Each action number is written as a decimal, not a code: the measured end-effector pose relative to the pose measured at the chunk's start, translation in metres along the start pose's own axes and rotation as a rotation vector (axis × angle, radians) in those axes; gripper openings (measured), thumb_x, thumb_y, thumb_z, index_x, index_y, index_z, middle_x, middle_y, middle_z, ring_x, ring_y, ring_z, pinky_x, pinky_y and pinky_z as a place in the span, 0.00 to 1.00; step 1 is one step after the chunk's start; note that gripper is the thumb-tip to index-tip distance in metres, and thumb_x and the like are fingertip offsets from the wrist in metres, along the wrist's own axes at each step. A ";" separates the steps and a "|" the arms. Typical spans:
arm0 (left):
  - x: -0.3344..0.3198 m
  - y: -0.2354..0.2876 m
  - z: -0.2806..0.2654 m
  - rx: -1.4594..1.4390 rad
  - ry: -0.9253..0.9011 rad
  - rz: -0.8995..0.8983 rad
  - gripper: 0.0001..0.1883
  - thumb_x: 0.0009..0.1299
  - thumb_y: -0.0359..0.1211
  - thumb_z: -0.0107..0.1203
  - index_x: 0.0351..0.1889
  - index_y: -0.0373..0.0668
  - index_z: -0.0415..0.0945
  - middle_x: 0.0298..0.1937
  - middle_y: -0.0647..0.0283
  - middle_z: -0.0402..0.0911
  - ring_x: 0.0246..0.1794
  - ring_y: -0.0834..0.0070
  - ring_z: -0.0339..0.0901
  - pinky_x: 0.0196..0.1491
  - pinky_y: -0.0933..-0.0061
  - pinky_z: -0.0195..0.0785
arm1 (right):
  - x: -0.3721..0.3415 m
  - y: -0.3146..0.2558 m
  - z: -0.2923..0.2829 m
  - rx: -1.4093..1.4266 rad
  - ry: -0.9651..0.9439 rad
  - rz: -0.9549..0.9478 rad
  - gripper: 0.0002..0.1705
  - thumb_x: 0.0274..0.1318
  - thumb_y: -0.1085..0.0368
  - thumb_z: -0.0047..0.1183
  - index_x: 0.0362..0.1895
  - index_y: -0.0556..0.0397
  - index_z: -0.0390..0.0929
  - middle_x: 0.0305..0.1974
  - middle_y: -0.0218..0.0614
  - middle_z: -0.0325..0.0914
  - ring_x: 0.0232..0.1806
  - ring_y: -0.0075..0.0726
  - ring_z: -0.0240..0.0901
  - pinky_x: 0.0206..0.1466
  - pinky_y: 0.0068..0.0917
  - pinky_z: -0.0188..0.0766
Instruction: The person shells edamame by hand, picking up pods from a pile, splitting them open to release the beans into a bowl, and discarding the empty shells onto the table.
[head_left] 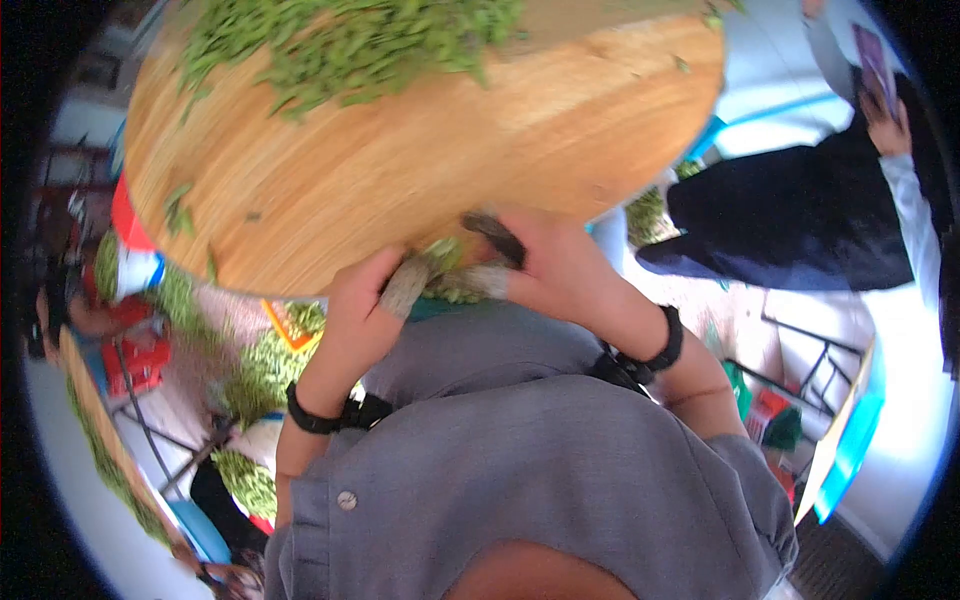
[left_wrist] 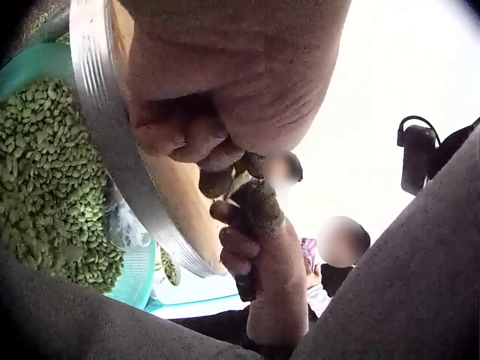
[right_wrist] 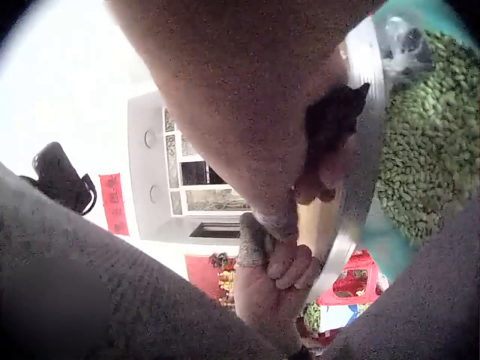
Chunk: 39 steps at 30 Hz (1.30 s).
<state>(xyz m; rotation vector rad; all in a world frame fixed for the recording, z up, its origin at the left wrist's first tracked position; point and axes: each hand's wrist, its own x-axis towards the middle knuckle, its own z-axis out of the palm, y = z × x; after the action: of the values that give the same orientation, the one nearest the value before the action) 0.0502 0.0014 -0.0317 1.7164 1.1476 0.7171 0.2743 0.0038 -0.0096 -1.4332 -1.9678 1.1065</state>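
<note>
My left hand [head_left: 360,300] and right hand [head_left: 560,255] meet at the near edge of a round wooden table [head_left: 430,160]. Between the thumb tips they pinch a small green bean pod [head_left: 440,252], partly hidden by the fingers. Greyish wraps cover both thumbs, and a dark cover [head_left: 494,238] sits on a finger of the right hand. The other fingers curl inward in the wrist views. Below the table edge, a teal basket [left_wrist: 139,281] holds many shelled green beans [left_wrist: 52,165]. A large heap of green pods [head_left: 350,50] lies on the far side of the tabletop.
The table has a metal rim [left_wrist: 124,142]. A few stray pods [head_left: 178,215] lie at its left. On the floor to the left are more pods [head_left: 270,375] and a red stool [head_left: 135,365]. At the right stands a person in dark clothing [head_left: 790,215], holding a phone [head_left: 873,65].
</note>
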 end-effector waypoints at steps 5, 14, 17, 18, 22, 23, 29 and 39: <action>0.005 0.020 -0.003 -0.274 0.032 -0.255 0.09 0.66 0.28 0.50 0.43 0.37 0.73 0.26 0.68 0.73 0.20 0.82 0.67 0.26 0.82 0.58 | 0.008 0.006 0.001 0.258 -0.061 -0.149 0.17 0.53 0.58 0.56 0.44 0.53 0.76 0.26 0.36 0.76 0.23 0.28 0.74 0.27 0.25 0.69; 0.019 0.013 0.006 -0.168 0.287 0.045 0.10 0.69 0.26 0.46 0.46 0.34 0.73 0.36 0.67 0.75 0.35 0.80 0.72 0.41 0.79 0.65 | 0.025 -0.011 0.008 0.904 -0.031 0.235 0.09 0.58 0.61 0.54 0.36 0.53 0.74 0.21 0.23 0.69 0.18 0.16 0.66 0.19 0.17 0.65; 0.022 0.022 0.008 -0.233 0.269 -0.072 0.14 0.70 0.28 0.45 0.50 0.32 0.73 0.46 0.63 0.77 0.44 0.77 0.73 0.49 0.77 0.65 | 0.021 -0.017 0.006 0.800 -0.078 0.163 0.11 0.57 0.61 0.53 0.38 0.56 0.73 0.23 0.29 0.73 0.19 0.19 0.70 0.20 0.19 0.67; 0.024 0.026 0.009 -0.247 0.274 -0.125 0.16 0.70 0.30 0.45 0.52 0.32 0.72 0.49 0.61 0.77 0.46 0.77 0.73 0.49 0.78 0.65 | 0.020 -0.019 0.002 0.623 -0.089 0.149 0.11 0.57 0.62 0.52 0.39 0.58 0.73 0.24 0.32 0.75 0.19 0.21 0.72 0.20 0.21 0.68; 0.026 0.019 0.003 -0.625 0.353 -0.135 0.15 0.72 0.32 0.44 0.53 0.35 0.71 0.40 0.66 0.76 0.38 0.80 0.73 0.41 0.79 0.68 | 0.032 0.019 0.034 0.127 0.377 -0.295 0.15 0.56 0.66 0.43 0.48 0.57 0.70 0.27 0.40 0.74 0.21 0.26 0.74 0.23 0.25 0.70; 0.027 0.026 0.004 -0.588 0.349 -0.172 0.15 0.72 0.33 0.44 0.54 0.38 0.70 0.37 0.69 0.75 0.33 0.82 0.71 0.36 0.80 0.67 | 0.029 0.025 0.035 0.139 0.361 -0.297 0.15 0.56 0.66 0.43 0.48 0.57 0.70 0.27 0.40 0.74 0.21 0.26 0.74 0.23 0.25 0.70; 0.020 0.016 -0.001 -0.406 0.001 -0.276 0.14 0.70 0.30 0.45 0.51 0.38 0.73 0.38 0.68 0.76 0.36 0.82 0.71 0.37 0.81 0.65 | 0.008 -0.008 -0.008 0.540 -0.124 0.033 0.24 0.53 0.68 0.43 0.57 0.59 0.63 0.29 0.40 0.74 0.24 0.37 0.75 0.29 0.32 0.72; 0.023 0.024 0.003 -0.317 -0.066 -0.179 0.12 0.71 0.29 0.43 0.47 0.35 0.73 0.39 0.64 0.78 0.40 0.78 0.75 0.42 0.77 0.67 | 0.011 -0.011 -0.011 0.537 -0.153 0.048 0.18 0.58 0.65 0.44 0.53 0.50 0.68 0.24 0.31 0.71 0.20 0.22 0.68 0.22 0.24 0.66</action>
<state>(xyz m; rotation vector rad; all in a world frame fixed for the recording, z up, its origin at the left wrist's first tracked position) 0.0708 0.0185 -0.0119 1.3451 1.0628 0.6852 0.2730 0.0168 0.0048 -1.1334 -1.5587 1.6513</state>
